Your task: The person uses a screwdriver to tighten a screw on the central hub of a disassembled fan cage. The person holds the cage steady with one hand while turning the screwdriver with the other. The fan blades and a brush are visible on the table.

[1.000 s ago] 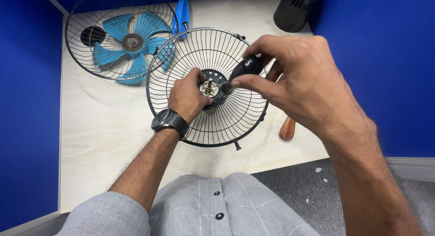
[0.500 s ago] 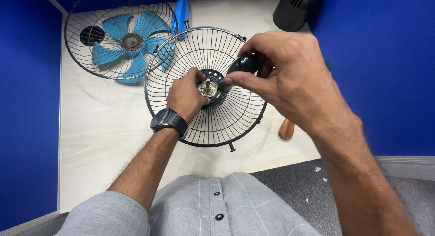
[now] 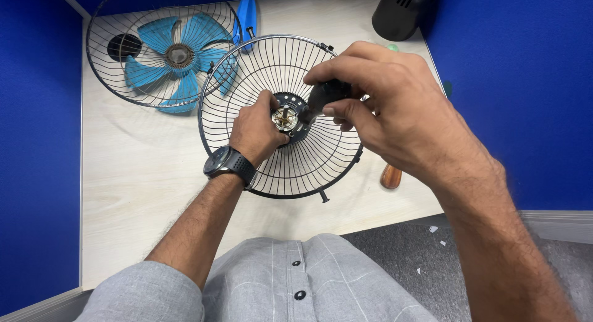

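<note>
Now black handle (image 3: pixel 324 96) within right fingers (image 3: pixel 346 112).

No packages, labels, signs or screens show anywhere around the hands.
</note>
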